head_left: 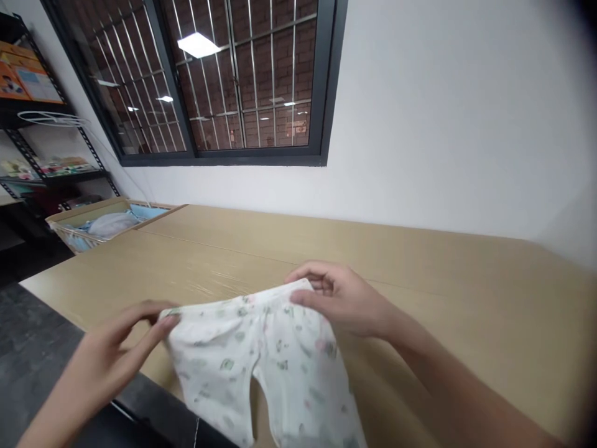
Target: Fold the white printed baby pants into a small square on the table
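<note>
A pair of small white pants (293, 354) with a green and pink print hangs by its waistband between my two hands, over the front of the table. My left hand (116, 348) pinches the left corner of the waistband between thumb and fingers. At the other corner, my right hand (340, 298) grips the waistband, thumb in front and fingers behind. The waistband is stretched fairly straight, and a gap shows between the two legs. The lower ends of the legs run out of view at the bottom.
The light wooden table (443, 298) reaches back to the white wall (443, 112), below a barred window (242, 81). A crib-like bin (60, 221) with blue and grey cloth adjoins its far left end. Black shelves (69, 177) with boxes stand farther left.
</note>
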Motion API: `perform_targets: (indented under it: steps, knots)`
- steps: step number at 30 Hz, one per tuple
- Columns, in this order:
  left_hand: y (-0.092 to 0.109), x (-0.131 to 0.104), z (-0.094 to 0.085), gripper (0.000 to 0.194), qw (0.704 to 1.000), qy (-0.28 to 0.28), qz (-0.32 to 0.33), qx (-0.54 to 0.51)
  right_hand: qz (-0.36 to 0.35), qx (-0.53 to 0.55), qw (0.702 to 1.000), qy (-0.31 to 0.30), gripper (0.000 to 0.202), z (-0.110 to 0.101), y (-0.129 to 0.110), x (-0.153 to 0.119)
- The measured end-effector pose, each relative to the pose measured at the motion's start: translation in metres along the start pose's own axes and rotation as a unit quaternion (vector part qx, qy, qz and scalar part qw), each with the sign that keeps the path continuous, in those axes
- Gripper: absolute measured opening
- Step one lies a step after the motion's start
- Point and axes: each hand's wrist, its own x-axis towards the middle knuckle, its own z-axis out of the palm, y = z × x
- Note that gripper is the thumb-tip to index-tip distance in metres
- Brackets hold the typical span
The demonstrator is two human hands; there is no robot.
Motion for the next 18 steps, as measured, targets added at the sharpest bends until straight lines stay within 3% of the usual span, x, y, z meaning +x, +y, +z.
perform_targets:
  steps: [4,8,13,18]
  knots:
    - [0.005,0.047,0.067,0.038,0.994,-0.087,0.017,-0.063,0.025,-0.119,0.993,0.006,0.026,-0.02,0.056,0.022]
    - [-0.005,0.075,0.135,0.033,0.984,-0.174,0.006,-0.029,0.048,-0.224,0.973,0.04,0.022,-0.015,0.13,0.045]
    - [-0.021,0.1,0.199,0.024,0.982,-0.185,0.005,0.023,0.019,-0.308,0.946,0.097,0.023,-0.006,0.195,0.073]
    - [-0.028,0.122,0.243,0.021,0.982,-0.174,-0.02,0.07,0.011,-0.359,0.925,0.125,0.022,-0.008,0.224,0.089]
